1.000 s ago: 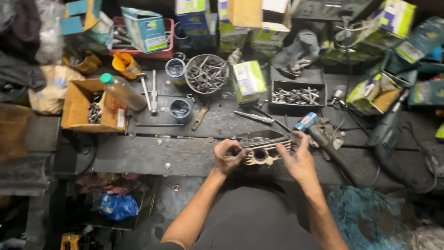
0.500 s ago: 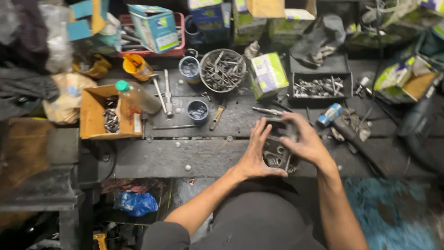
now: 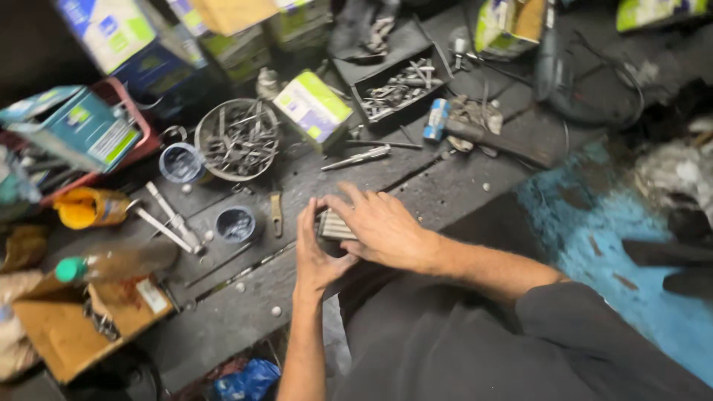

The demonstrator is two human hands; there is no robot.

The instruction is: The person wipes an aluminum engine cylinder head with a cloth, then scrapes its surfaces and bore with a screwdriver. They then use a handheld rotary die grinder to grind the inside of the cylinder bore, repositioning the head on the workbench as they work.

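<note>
Because both hands, left (image 3: 316, 256) and right (image 3: 382, 226), are clamped together around the ribbed metal part (image 3: 334, 225) at the counter (image 3: 245, 312) edge (nothing supports it beneath), a slackened grip could drop it into the lap or onto the floor.

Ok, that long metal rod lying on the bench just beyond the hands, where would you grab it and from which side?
Probably mid-shaft, coming straight down from above. The metal rod lies flat on the bench, slightly slanted, with bare surface on both long sides, so fingers could close across its narrow width. Its right end nears the green-and-white box, so stay toward the middle. Both the left hand and right hand are on the ribbed metal part.
</note>
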